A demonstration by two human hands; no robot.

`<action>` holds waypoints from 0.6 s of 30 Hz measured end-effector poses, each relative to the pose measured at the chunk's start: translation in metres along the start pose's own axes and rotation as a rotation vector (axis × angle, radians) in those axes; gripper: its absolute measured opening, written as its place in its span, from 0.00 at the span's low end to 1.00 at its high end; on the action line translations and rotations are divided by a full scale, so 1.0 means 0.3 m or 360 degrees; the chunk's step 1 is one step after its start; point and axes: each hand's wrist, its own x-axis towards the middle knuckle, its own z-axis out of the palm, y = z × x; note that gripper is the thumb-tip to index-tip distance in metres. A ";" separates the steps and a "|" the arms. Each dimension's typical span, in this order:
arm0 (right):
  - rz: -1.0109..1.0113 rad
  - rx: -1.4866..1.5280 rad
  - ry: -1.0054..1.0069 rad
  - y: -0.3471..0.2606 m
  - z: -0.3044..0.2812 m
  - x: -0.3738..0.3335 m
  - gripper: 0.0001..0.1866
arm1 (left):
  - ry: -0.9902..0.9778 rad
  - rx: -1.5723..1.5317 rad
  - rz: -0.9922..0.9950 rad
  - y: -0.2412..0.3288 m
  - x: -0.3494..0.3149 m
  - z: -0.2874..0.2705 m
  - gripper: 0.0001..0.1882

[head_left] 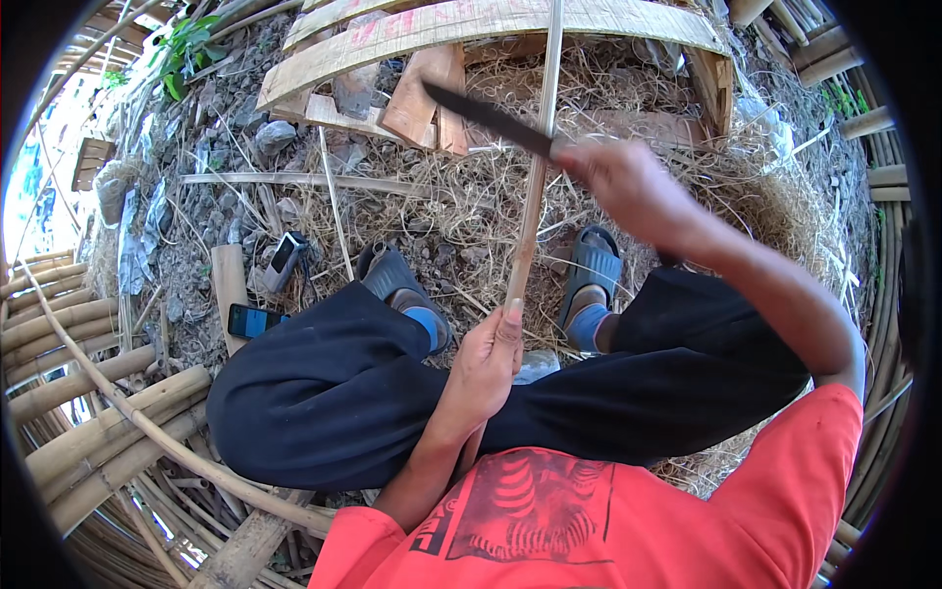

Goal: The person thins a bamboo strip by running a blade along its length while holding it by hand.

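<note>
Currently, a long, narrow, pale bamboo strip (528, 231) is gripped by the left hand (488, 368), its length running between two blue-grey sandals (595, 263). Across it, a long dark-bladed knife (491, 120) is clasped by the right hand (628, 187).

Gap L of frame ctr, top blocked
Room btwn knife (491, 119) & dark trousers (314, 393), L of pale strip (533, 206); R hand (628, 184) blocks strip's R, plank (471, 22) bars upper ctr.

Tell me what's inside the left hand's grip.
A long, pale bamboo strip shows above the left hand; the part within the grip is covered and cannot be seen.
</note>
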 end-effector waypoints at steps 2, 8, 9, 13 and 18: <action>-0.0072 -0.0176 -0.0204 -0.037 0.044 -0.043 0.16 | 0.0015 0.0019 0.0025 -0.018 0.002 -0.016 0.22; -0.0194 0.0033 0.0015 0.022 0.032 -0.007 0.16 | -0.0001 0.0015 0.0014 -0.024 -0.003 -0.017 0.22; -0.0484 0.0024 0.0014 0.041 0.087 -0.052 0.16 | -0.0022 -0.0003 0.0017 -0.025 0.001 -0.014 0.22; -0.0513 0.0021 0.0135 0.021 0.051 0.010 0.14 | -0.0019 0.0026 0.0090 -0.026 0.001 -0.021 0.22; -0.0413 -0.0032 -0.0105 0.015 0.090 -0.076 0.14 | -0.0020 0.0004 0.0068 -0.015 0.001 -0.019 0.22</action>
